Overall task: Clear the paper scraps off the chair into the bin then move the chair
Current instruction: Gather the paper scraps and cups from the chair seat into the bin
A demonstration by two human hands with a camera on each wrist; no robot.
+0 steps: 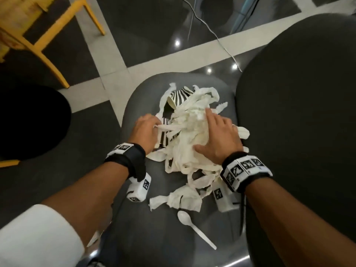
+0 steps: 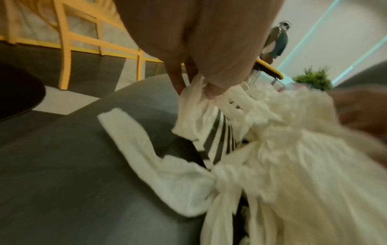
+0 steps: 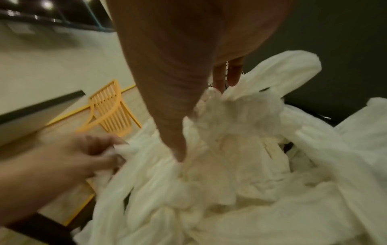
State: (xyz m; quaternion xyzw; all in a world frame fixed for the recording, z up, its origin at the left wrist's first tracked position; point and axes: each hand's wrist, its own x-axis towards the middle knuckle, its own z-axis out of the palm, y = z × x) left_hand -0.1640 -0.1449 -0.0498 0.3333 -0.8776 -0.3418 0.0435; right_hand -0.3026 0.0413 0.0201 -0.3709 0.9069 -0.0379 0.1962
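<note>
Both hands on paper scraps [image 1: 189, 135] heaped on chair [image 1: 134, 105].

Seat [image 1: 134, 105] bare on left edge & near front; backrest [image 1: 298, 112] walls off right side. Scraps [image 1: 188, 135] fill centre; spoon [image 1: 194, 228] lies near front.

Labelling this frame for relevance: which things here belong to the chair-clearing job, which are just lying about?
Job:
- paper scraps, heaped on the seat
- grey chair
- left hand, pinching a strip
- right hand, spread on the heap

Lying about:
- striped paper cup in the heap
- white plastic spoon on the seat
- yellow chair
- cable on the floor
</note>
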